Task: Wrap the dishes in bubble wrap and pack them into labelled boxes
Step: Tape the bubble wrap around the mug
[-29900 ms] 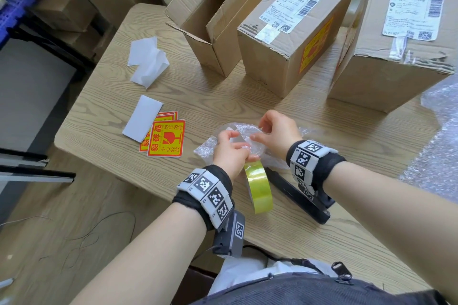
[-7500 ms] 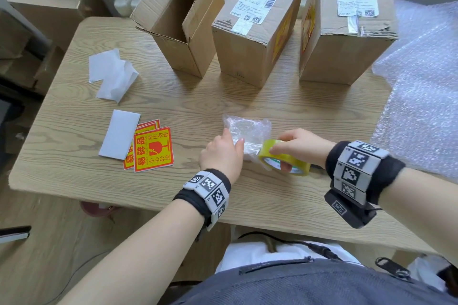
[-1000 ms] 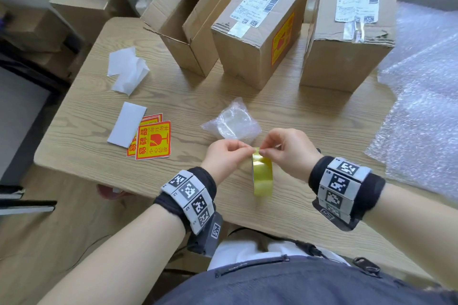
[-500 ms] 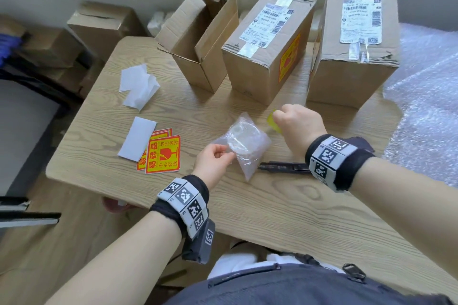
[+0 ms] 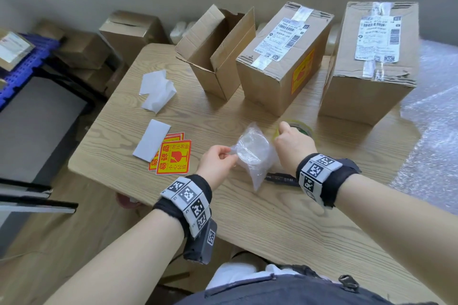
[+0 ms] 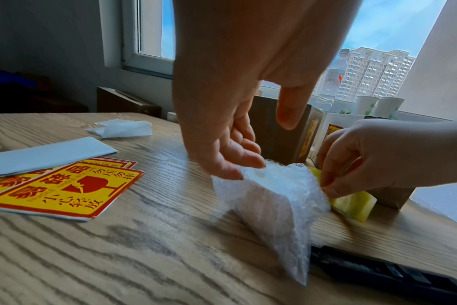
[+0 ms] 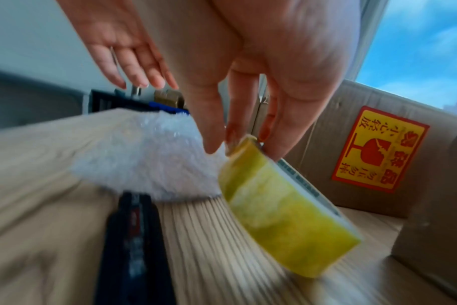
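Bubble wrap covered the small round dish (image 5: 251, 150), and this bundle sat in the middle of the wooden table (image 5: 260, 220), between the two hands. The left hand (image 5: 216, 160) pinched the bundle's left edge with its fingertips. The right hand (image 5: 292, 142) was just to the right of the bundle, and its fingers held the top of the yellow tape roll (image 7: 279, 210). The roll stood tilted on the table, just beside the bundle's far right side.

A loose tail of wrap pointed toward the near edge of the table. It lay over the end of a dark knife (image 5: 281, 177), which stretched to the right under the right wrist.

The open box (image 5: 218, 57) stood at the far side, a little to the left, so the left hand was nearer to it. It looked like the bundle would go there next, and nothing stood in between. Two taped boxes (image 5: 282, 62) stood to its right. Red and yellow stickers (image 5: 173, 157) and white papers (image 5: 156, 90) lay to the left.
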A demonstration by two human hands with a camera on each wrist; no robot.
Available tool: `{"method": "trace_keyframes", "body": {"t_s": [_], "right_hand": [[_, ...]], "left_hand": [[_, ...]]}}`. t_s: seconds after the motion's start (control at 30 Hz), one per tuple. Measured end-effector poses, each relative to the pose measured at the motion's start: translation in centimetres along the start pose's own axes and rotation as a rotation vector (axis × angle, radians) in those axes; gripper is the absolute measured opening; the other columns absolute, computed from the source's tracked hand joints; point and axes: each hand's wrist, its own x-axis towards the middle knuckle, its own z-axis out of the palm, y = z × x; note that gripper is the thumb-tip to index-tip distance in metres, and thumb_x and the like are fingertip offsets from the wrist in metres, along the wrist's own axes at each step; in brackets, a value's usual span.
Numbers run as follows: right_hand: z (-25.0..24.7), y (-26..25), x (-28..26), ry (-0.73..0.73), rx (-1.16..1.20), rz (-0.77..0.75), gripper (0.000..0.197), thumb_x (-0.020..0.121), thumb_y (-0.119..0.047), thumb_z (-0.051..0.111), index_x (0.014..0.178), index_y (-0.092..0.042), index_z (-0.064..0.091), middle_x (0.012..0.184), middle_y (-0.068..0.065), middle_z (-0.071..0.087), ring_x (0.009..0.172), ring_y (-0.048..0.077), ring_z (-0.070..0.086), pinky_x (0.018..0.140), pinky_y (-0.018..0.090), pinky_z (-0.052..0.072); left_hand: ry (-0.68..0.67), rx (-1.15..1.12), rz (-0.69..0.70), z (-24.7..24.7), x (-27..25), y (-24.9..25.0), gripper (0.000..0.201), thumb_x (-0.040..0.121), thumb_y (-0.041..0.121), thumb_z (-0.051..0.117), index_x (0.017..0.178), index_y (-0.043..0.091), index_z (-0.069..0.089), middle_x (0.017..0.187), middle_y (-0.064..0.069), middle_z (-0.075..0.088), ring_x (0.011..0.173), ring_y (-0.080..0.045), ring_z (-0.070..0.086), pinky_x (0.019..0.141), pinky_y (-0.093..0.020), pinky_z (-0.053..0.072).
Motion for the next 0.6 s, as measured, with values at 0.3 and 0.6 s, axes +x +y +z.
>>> {"method": "trace_keyframes", "body": {"t_s": [0.3,0.6], "right_hand": [[0.6,-2.0,1.4,0.091,0.096,-0.100,0.086,0.071,-0.059,0.066,0.139,-0.018,0.031,0.131,0.010,0.044,0.130,0.030,0.031,0.109,0.040,0.030],[2.5,-7.4,4.3,0.019,0.055,0.101,0.087,0.073,-0.045,0.068,0.144,-0.027,0.021,0.126,0.014,0.039,0.121,0.034,0.035,0.108,0.042,0.023]], "left_hand": [[0.034,-0.027,0.079,-2.0,1.9,1.7,0.033,0.092,0.014,0.058,0.122,0.005,0.051,0.099,-0.004,0.058,0.089,-0.017,0.061,0.086,-0.031,0.046],[-0.065,0.088,0.289,-7.8,7.7,2.5,0.033,0.089,0.016,0.061,0.120,0.006,0.054,0.101,-0.005,0.062,0.098,-0.021,0.061,0.094,-0.037,0.048]]}}
